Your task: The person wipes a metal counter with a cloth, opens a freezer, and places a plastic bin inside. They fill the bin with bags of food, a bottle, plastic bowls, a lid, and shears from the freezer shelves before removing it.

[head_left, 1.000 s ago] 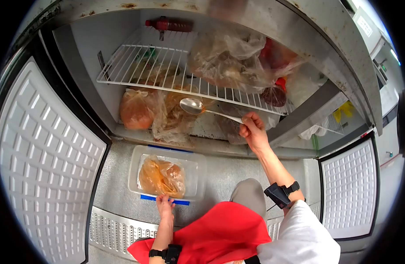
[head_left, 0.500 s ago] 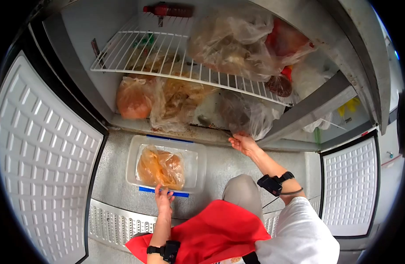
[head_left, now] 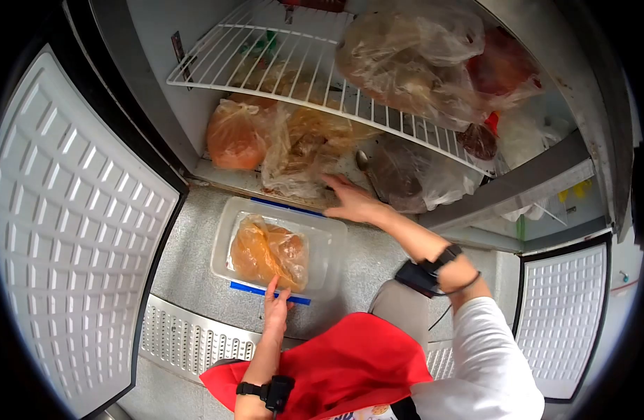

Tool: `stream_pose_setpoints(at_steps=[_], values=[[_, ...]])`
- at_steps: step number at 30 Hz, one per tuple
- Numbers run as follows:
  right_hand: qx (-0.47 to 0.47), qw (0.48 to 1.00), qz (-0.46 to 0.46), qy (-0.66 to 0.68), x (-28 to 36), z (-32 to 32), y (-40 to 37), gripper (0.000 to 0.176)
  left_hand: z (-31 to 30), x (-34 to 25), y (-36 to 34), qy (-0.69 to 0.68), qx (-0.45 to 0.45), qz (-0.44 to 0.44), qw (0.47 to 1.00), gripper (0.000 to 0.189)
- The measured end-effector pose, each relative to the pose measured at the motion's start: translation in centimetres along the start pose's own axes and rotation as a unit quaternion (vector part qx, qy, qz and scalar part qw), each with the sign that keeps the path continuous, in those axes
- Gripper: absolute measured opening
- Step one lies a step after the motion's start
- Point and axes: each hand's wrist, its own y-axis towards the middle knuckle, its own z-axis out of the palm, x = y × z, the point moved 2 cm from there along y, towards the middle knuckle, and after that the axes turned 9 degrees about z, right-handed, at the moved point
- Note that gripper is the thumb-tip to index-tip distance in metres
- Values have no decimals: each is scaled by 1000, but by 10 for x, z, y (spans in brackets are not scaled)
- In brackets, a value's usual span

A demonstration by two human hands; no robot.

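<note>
A clear plastic container (head_left: pixel 329 259) with blue clips along its sides sits on the floor in front of the opened fridge. Inside it lies a knotted plastic bag (head_left: pixel 255 252) of orange-tinted food. My left hand (head_left: pixel 276 308) grips the container's near rim, its fingers reaching over the edge beside the bag. Over the container's far right corner, my right hand (head_left: pixel 355 201) is open and holds nothing, fingertips close to a crumpled food bag (head_left: pixel 297 157) at the cabinet's front edge. A metal spoon (head_left: pixel 363 161) leans against a bag of dark food (head_left: pixel 399 175) on the cabinet floor.
A white wire shelf (head_left: pixel 266 91) crosses the cabinet, with bulky plastic bags (head_left: pixel 413 56) on it. Below stands a bag of pinkish-orange food (head_left: pixel 236 136). The left door (head_left: pixel 77 224) and right door (head_left: pixel 563 318) stand open; a metal post (head_left: pixel 518 178) divides the cabinet.
My right hand has let go of the spoon, which now lies farther right by the dark bag. That hand has moved left towards the container with its fingers spread. My left hand stays at the rim.
</note>
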Motion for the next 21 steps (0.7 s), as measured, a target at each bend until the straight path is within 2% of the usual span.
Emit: stream_pose_setpoints(at_steps=[2,5,7,8,11,13,15,17,19,21], values=[[-1,997,15,-75,16,22,33,56,1,-3,-2,15,-16,18,1000,55],[-214,939,-41,-268,21,54,55,46,0,-11,-7,14,-34,25,999,54],[-189,978,45,-79,21,55,71,31,-4,-11,-8,-6,-50,39,998,54],[-171,981,88,15,25,55,75,24,-6,-9,-7,-23,-61,56,996,53],[-225,972,44,50,60,57,61,11,3,-18,-9,-54,-76,90,992,52],[-188,977,-40,92,79,65,49,8,5,-21,-5,-73,-74,109,989,52],[-124,983,-31,133,104,70,30,7,12,-35,-10,-101,-110,100,984,54],[24,981,48,188,123,78,11,15,14,-43,-14,-120,-154,101,976,55],[2,975,-3,220,127,106,-5,17,15,-46,-16,-132,-206,113,963,57],[91,960,48,260,135,115,-19,18,11,-46,-17,-141,-224,142,954,58]])
